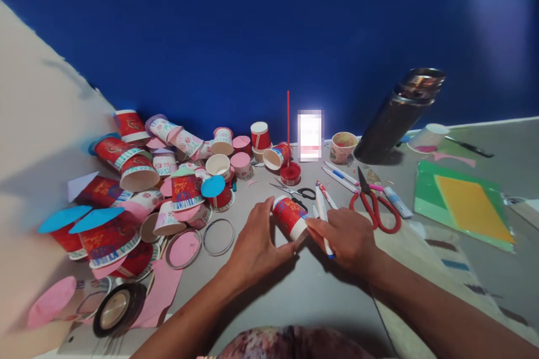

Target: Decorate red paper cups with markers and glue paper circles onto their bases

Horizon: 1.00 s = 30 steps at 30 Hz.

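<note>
Your left hand [256,238] has its grip clamped around a red-and-white cup [287,213], which sits tilted at the clock's centre. At the cup's four o'clock, your right hand [347,238] grips a white marker [321,205]. Red-handled scissors [370,197] lie on the bench [269,297] at three o'clock; a black flask [385,126] stands between one and two.
</note>
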Each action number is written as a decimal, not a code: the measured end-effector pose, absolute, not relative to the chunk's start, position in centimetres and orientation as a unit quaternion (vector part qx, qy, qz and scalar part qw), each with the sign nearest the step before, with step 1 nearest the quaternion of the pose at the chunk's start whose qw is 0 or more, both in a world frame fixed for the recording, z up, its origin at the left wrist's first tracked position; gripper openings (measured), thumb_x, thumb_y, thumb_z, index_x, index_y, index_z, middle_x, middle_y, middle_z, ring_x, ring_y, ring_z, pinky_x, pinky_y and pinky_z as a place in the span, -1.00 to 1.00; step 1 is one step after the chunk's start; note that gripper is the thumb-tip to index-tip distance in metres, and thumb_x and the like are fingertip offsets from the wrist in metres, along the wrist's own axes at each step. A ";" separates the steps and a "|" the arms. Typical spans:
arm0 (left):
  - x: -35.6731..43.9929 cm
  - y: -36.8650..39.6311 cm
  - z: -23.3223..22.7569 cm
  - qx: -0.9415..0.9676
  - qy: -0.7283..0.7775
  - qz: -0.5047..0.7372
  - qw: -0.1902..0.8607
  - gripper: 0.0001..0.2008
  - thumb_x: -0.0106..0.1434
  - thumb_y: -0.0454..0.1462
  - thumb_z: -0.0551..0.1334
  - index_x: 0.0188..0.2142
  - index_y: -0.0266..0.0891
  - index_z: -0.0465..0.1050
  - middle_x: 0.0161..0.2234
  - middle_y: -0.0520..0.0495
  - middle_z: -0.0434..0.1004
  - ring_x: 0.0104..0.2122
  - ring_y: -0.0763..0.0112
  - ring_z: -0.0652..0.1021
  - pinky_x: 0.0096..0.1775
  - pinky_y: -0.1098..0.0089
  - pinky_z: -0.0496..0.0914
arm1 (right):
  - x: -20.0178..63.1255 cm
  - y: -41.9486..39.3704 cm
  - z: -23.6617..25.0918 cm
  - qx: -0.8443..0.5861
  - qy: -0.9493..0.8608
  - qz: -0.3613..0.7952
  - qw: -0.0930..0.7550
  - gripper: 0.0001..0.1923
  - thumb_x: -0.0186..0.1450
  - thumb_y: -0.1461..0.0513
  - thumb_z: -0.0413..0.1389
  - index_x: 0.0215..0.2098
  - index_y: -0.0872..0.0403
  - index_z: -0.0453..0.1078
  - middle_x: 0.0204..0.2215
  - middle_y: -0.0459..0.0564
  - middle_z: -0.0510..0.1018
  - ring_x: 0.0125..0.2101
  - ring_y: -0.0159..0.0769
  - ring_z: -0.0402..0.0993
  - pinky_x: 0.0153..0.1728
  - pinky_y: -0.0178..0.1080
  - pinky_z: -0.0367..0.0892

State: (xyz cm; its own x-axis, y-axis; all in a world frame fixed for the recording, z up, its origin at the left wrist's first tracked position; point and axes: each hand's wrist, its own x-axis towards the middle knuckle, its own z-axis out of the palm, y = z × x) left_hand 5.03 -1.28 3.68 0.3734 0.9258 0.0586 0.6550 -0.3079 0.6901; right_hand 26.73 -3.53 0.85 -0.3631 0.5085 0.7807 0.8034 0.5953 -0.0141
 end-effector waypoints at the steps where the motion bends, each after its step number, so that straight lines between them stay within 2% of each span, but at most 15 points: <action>1: 5.1 -1.3 3.6 0.777 0.510 0.222 0.296 -0.15 0.15 -0.09 0.45 0.35 -0.14 0.15 0.21 -0.31 0.39 0.22 -0.14 0.45 0.24 -0.17 0.36 | 26.7 -3.6 0.9 -0.407 -0.805 -0.190 0.388 -0.63 0.54 0.24 0.00 -0.30 0.13 0.60 -0.64 -0.06 0.37 -0.54 -0.25 0.22 -0.43 -0.13 -0.03; 5: 4.8 -1.1 2.8 0.778 0.493 0.248 0.300 -0.11 0.15 -0.19 0.42 0.39 -0.13 0.06 0.23 -0.31 0.36 0.21 -0.09 0.47 0.23 -0.15 0.39 | 26.3 -3.9 0.9 -0.405 -0.809 -0.176 0.389 -0.66 0.55 0.23 0.01 -0.27 0.10 0.59 -0.64 -0.07 0.38 -0.54 -0.24 0.24 -0.42 -0.13 -0.02; 9: 3.8 -0.6 2.1 0.765 0.460 0.324 0.313 -0.05 0.08 -0.39 0.34 0.41 -0.11 -0.02 0.38 -0.31 0.19 0.34 -0.10 0.36 0.33 -0.14 0.30 | 26.2 -3.8 0.7 -0.438 -0.796 -0.123 0.398 -0.76 0.53 0.15 0.10 -0.16 0.10 0.55 -0.58 -0.08 0.51 -0.53 -0.25 0.37 -0.39 -0.17 0.09; 11: 3.4 -0.2 1.7 0.737 0.440 0.368 0.358 -0.06 0.07 -0.42 0.33 0.40 -0.07 0.02 0.41 -0.27 0.16 0.38 -0.06 0.32 0.35 -0.09 0.29 | 26.5 -3.5 0.5 -0.444 -0.793 -0.109 0.402 -0.77 0.52 0.13 0.13 -0.17 0.10 0.54 -0.56 -0.07 0.55 -0.54 -0.26 0.41 -0.39 -0.19 0.13; 16: 3.2 0.3 0.1 0.617 0.364 0.425 0.554 -0.13 0.09 -0.38 0.43 0.33 -0.02 0.11 0.39 -0.22 0.26 0.36 0.02 0.38 0.31 0.03 0.38 | 27.0 -2.9 -0.1 -0.436 -0.805 -0.069 0.397 -0.75 0.51 0.14 0.14 -0.26 0.10 0.53 -0.56 -0.07 0.59 -0.54 -0.27 0.46 -0.40 -0.21 0.18; 20: 3.4 0.3 -0.8 0.545 0.323 0.434 0.641 -0.15 0.10 -0.35 0.48 0.29 -0.01 0.13 0.36 -0.23 0.31 0.35 0.01 0.41 0.27 0.06 0.42 | 26.9 -2.9 0.0 -0.443 -0.811 -0.052 0.379 -0.69 0.53 0.12 0.11 -0.31 0.07 0.54 -0.59 -0.07 0.56 -0.57 -0.28 0.43 -0.43 -0.20 0.14; 23: 3.5 0.3 -0.9 0.532 0.308 0.437 0.657 -0.14 0.09 -0.33 0.50 0.29 -0.02 0.14 0.36 -0.25 0.30 0.35 0.00 0.41 0.26 0.07 0.42 | 26.8 -2.9 0.2 -0.437 -0.816 -0.049 0.376 -0.65 0.54 0.11 0.07 -0.32 0.07 0.54 -0.59 -0.07 0.53 -0.57 -0.29 0.41 -0.42 -0.21 0.14; 26: 3.3 0.4 -1.1 0.556 0.304 0.428 0.644 -0.13 0.13 -0.28 0.50 0.33 0.00 0.11 0.40 -0.23 0.24 0.41 0.00 0.31 0.34 0.04 0.32 | 26.8 -2.9 0.5 -0.430 -0.822 -0.064 0.368 -0.63 0.56 0.14 0.03 -0.34 0.06 0.54 -0.62 -0.09 0.49 -0.57 -0.30 0.38 -0.42 -0.22 0.13; 30: 2.6 0.4 -0.9 0.613 0.324 0.396 0.602 0.04 0.11 -0.19 0.54 0.43 0.05 -0.02 0.49 -0.22 0.00 0.44 -0.07 0.23 0.40 -0.06 0.23 | 26.9 -3.0 0.7 -0.426 -0.822 -0.123 0.358 -0.66 0.54 0.20 0.05 -0.34 0.07 0.57 -0.64 -0.08 0.44 -0.56 -0.28 0.32 -0.43 -0.18 0.06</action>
State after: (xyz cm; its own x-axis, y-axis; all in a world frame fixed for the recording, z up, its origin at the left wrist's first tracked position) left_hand 2.58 0.44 -0.88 0.4769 0.8738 0.0947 -0.0794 -0.0644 0.9948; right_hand 26.90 -3.02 0.68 -0.3814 0.6121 0.6927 0.7882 0.6069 -0.1022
